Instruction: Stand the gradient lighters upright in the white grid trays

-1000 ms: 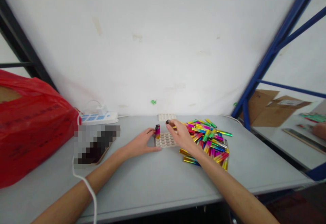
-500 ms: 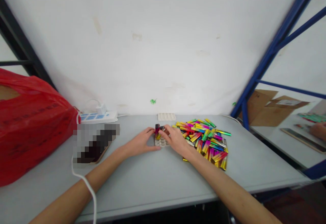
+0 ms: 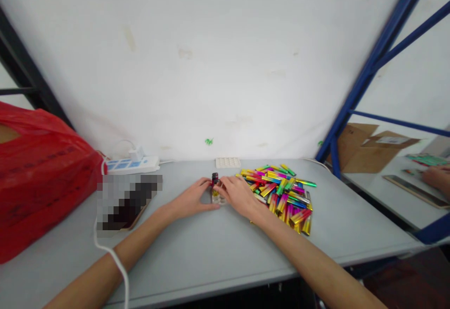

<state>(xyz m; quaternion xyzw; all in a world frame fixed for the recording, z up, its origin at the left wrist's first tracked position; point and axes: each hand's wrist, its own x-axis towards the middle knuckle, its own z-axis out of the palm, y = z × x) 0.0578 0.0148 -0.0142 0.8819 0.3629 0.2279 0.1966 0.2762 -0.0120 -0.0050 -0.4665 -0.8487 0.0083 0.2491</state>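
Observation:
A small white tray with round holes (image 3: 222, 199) lies on the grey table between my hands. Dark-topped lighters (image 3: 215, 177) stand upright at its back left. My left hand (image 3: 192, 199) rests at the tray's left side, thumb and fingers spread apart around that corner. Over the tray, my right hand (image 3: 239, 194) has its fingers bent down at the lighters; its fingertips are partly hidden and what they pinch is too small to name. Right of it lies a pile of shiny multicoloured lighter-sized pieces (image 3: 281, 192).
A second white tray (image 3: 228, 162) lies by the wall. At left are a red bag (image 3: 45, 173), a power strip (image 3: 133, 164), a pixelated phone (image 3: 131, 206) and a white cable. Beyond the blue frame (image 3: 351, 98), a person's hand (image 3: 436, 177) and a cardboard box show.
My right hand has shifted slightly left and down over the tray, covering more of it. My left hand stays beside the tray. The whole view has shifted a little.

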